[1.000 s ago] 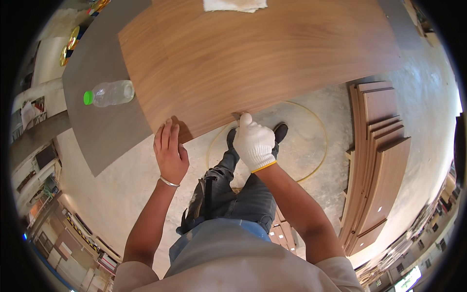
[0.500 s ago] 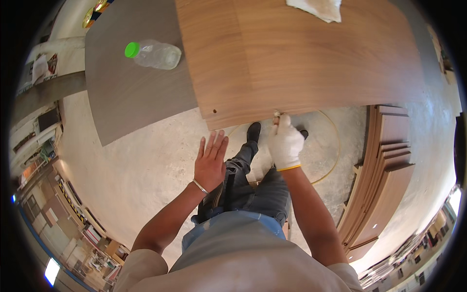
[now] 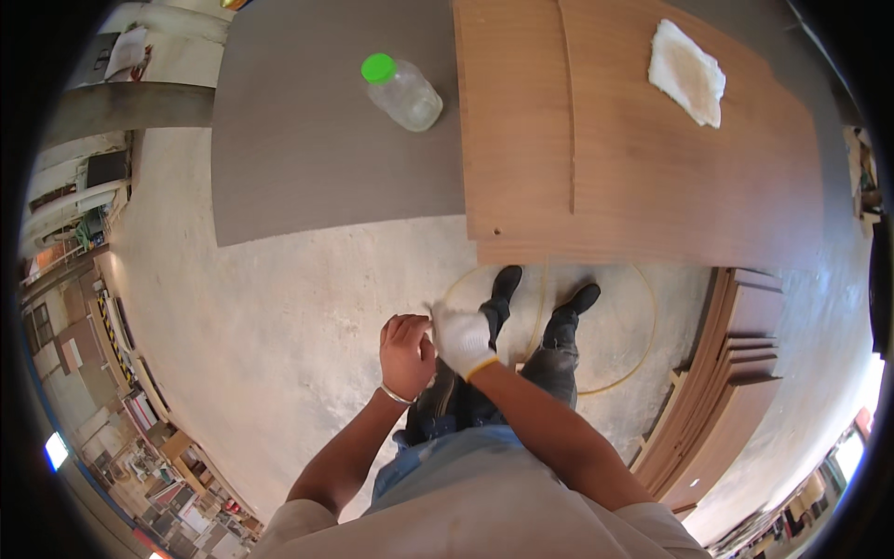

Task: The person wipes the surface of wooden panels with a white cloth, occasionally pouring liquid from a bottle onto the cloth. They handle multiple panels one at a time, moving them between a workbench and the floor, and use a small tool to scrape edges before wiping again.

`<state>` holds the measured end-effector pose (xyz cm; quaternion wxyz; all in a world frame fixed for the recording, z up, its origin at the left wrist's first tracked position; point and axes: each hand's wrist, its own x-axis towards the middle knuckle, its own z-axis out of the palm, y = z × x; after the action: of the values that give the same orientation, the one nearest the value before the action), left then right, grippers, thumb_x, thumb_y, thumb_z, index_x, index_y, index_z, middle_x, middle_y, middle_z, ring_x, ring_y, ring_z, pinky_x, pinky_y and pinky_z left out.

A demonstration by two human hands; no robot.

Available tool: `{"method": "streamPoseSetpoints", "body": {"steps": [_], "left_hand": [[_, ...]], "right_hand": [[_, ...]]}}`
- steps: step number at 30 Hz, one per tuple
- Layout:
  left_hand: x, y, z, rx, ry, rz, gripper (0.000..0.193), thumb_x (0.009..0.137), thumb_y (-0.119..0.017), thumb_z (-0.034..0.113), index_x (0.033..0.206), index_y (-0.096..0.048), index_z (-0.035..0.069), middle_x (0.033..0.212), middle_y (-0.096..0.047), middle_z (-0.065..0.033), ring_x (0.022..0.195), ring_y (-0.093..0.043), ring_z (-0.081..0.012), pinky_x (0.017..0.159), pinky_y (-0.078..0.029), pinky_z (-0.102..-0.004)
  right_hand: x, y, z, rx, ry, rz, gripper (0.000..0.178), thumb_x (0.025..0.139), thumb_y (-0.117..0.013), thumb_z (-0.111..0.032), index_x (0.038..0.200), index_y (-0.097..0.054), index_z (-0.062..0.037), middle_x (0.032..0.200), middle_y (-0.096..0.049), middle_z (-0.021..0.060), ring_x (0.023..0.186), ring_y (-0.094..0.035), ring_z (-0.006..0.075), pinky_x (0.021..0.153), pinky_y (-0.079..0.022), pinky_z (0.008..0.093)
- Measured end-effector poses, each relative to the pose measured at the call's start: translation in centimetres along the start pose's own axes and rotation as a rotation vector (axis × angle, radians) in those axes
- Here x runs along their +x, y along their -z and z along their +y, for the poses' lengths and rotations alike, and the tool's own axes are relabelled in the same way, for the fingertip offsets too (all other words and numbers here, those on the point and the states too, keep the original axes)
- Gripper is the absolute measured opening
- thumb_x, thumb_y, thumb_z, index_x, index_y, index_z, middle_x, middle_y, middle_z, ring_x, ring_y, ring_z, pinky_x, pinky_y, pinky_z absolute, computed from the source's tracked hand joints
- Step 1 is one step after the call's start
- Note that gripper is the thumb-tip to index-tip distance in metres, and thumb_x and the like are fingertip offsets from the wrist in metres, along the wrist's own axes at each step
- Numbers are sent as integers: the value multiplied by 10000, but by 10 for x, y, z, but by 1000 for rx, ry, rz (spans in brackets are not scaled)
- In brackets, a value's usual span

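In front of my body, my left hand [image 3: 407, 359], bare with a bracelet at the wrist, has its fingers curled inward. My right hand [image 3: 463, 340], in a white knit glove with a yellow cuff, is closed right beside it. A small blurred bit shows at the glove's fingertips, too smeared to name. Both hands are over the floor and my legs, short of the brown wood-grain panel [image 3: 652, 196]. That panel has a small dark hole near its front left corner. A folded white cloth [image 3: 686, 74] with a brownish stain lies on it.
A clear plastic bottle [image 3: 407, 98] with a green cap lies on the grey board [image 3: 307, 158] at left. Brown panels [image 3: 712, 401] are stacked on the floor at right. A thin yellowish hose [image 3: 643, 345] curves across the floor by my feet.
My right hand has left the panel's front edge and come back leftward to my left hand. My left hand's spread fingers have curled. The view has shifted, so the table things appear farther right.
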<state>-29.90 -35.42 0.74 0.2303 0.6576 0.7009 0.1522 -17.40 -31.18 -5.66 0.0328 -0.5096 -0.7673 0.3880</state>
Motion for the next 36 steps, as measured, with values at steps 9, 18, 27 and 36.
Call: {"method": "streamPoseSetpoints", "body": {"steps": [9, 18, 27, 36], "left_hand": [[41, -36, -30, -893, 543, -68, 384, 955, -719, 78, 1309, -595, -3, 1037, -735, -72, 904, -680, -124, 778, -555, -267], [111, -22, -15, -1182, 775, -56, 197, 957, -753, 202, 904, -715, 16, 767, -708, -40, 661, -645, -115, 623, -532, -274], [237, 17, -218, -236, 506, 596, 360, 868, -813, 320, 817, -718, -24, 736, -716, -139, 698, -687, -285, 673, -552, -404], [229, -26, -86, -404, 515, 553, 434, 869, -703, 57, 1296, -640, 7, 1194, -687, -220, 1033, -677, -285, 856, -553, -400]], "right_hand": [[-16, 6, 40, 734, -369, -210, 391, 976, -525, -139, 1360, -559, -76, 1016, -716, 262, 885, -730, 341, 789, -562, 465], [35, 98, -10, 870, -397, -188, 742, 954, -501, -52, 1641, -239, -154, 1061, -731, 144, 849, -731, 218, 778, -576, 360], [-9, 175, 73, 723, -218, 40, 616, 913, -507, 11, 1523, -456, -53, 1027, -752, 138, 916, -746, 207, 841, -591, 336], [52, 382, 239, -114, -111, 431, 475, 836, -662, -82, 1310, -632, -60, 1213, -693, 121, 1111, -647, 354, 943, -528, 472]]}}
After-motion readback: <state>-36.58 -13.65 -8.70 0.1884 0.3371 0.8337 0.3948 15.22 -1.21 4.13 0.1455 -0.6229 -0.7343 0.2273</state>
